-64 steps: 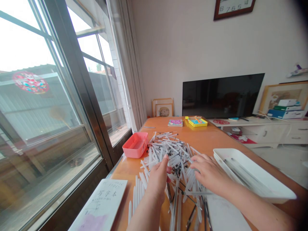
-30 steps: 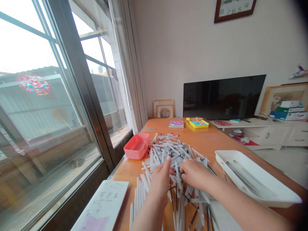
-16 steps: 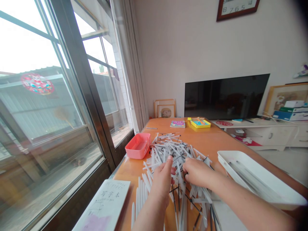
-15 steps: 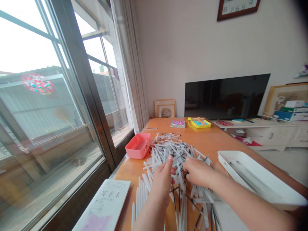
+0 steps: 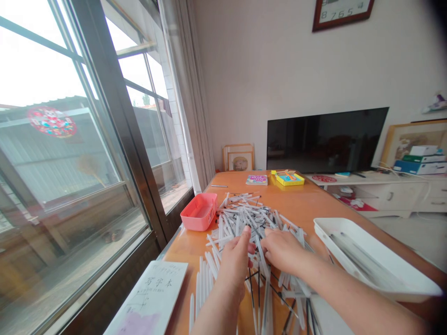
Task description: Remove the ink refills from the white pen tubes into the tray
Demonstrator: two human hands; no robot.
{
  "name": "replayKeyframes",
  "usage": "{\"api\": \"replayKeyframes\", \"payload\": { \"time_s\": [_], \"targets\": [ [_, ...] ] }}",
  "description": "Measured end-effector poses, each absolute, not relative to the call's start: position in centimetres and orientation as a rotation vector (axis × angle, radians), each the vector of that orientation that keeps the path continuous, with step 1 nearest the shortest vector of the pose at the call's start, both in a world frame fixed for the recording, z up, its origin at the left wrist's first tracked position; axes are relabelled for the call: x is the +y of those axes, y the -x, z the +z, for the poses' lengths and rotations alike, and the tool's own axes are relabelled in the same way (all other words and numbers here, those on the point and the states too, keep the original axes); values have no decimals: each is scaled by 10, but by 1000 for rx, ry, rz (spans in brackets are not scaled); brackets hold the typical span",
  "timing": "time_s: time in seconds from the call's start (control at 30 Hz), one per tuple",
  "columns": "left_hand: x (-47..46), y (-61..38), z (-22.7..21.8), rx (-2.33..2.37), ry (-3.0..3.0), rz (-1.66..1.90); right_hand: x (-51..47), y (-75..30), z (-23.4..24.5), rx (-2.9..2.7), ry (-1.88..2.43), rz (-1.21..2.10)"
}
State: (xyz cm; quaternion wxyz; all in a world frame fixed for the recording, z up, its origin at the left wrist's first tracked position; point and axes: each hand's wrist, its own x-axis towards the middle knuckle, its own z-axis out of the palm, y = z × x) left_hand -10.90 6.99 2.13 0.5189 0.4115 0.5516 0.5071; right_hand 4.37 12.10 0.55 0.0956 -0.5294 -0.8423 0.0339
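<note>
A loose heap of clear-white plastic pen barrels point(image 5: 244, 216) and thin black-tipped pen refills point(image 5: 259, 288) covers the middle of the table. Over its near side is my left hand point(image 5: 235, 258), thumb up and fingers curled inward; what they close on is hidden. My right hand point(image 5: 281, 249) faces it from the right, fingers bent and pressed together at the heap, and their contents cannot be made out. One whitish barrel slants through the narrow gap between both hands. More barrels lie side by side left of my left forearm.
A pink plastic box point(image 5: 199, 218) stands left of the heap, and a white tray point(image 5: 401, 284) with long thin pieces is at right. A notebook point(image 5: 150, 298) lies near left. A yellow box point(image 5: 289, 179) and a booklet point(image 5: 256, 180) sit at the far end.
My right hand has shifted slightly left, closer to my left hand. My left hand keeps nearly the same place and pose. The view has turned a little.
</note>
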Motion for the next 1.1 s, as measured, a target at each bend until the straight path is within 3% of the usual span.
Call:
{"api": "replayKeyframes", "payload": {
  "time_s": [0.33,0.5,0.6,0.83,1.1],
  "targets": [
    [74,108,16,1241,-1016,1132,111,-69,12,-2065,1447,514],
    [62,96,21,1127,-1088,1050,76,-92,20,-1383,1269,1150],
    [53,88,23,1049,-1128,991,54,-99,21,-1031,1077,1365],
    [51,81,17,939,-1185,863,38,-103,17,-942,932,1362],
    [46,78,18,923,-1188,838,40,-105,13,-1138,1060,1272]
  ]
}}
